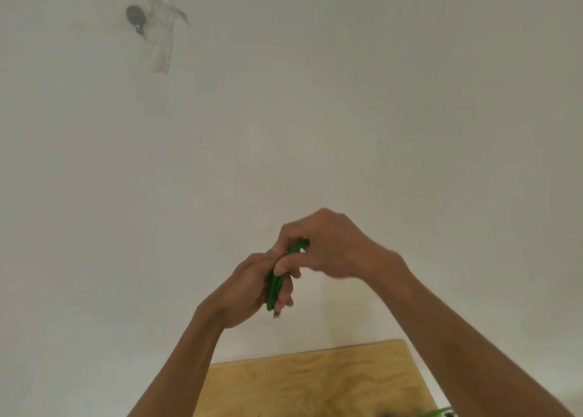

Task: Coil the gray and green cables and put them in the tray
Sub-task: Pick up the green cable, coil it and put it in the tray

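Fingers of left hand and right hand grip the bunched green cable.

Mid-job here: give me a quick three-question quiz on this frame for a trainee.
1. True or false: the green cable lies flat on the wooden table.
2. Which hands grip the cable? A) left only B) right only C) both
3. Fill in: the tray is ____ in this view.

Key:
1. False; it is held up in front of the white wall.
2. C; left hand holds the bundle, right hand pinches its top.
3. Not visible.
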### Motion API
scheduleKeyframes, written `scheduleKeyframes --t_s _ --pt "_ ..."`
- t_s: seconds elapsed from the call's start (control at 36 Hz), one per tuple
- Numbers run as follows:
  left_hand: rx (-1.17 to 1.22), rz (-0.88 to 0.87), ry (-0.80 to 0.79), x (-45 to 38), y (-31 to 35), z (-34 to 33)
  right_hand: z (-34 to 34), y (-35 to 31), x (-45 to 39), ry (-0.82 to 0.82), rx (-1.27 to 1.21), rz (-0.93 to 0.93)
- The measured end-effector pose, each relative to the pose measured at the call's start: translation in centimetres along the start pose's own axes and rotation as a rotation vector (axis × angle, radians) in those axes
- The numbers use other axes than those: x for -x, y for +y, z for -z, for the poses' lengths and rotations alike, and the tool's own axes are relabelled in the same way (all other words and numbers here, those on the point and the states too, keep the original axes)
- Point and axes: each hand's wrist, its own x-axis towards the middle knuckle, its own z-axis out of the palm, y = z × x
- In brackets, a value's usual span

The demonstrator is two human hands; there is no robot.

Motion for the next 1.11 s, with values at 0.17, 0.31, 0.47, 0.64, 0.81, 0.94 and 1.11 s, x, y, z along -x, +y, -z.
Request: scheduleKeyframes --t_s 0.17,0.31,0.47,0.64,0.81,0.94,1.11 --pt "0.396 0.022 -0.075 0.7 0.6 -1.7 -1.6 2.7 -1.0 0.183 -0.724 -0.013" --pt "0.48 -0.01 -0.115 0.7 0.6 -1.7 -4.4 2.5 0.1 0.148 -1.052 -0.06" --pt "0.342 0.005 0.13 0.2 1.4 -2.4 -6.4 1.5 0.4 0.422 -1.013 -0.1" --pt "0.265 -0.102 0.564 -1.5 1.6 -5.0 -6.4 0.5 0.1 0.576 -0.955 -0.165" --pt "0.078 -0.223 0.831 -2.1 0.9 -4.5 -6.4 1.0 -0.3 0.617 -0.888 -0.192" --pt "-0.269 -0.42 0.926 -2.4 -0.1 -4.4 -6.6 0.8 -0.6 0.643 -0.856 -0.227" --pt "-0.339 -0.382 1.043 -2.8 -0.7 -3.5 -7.4 0.1 -0.3 0.641 -0.593 -0.294"
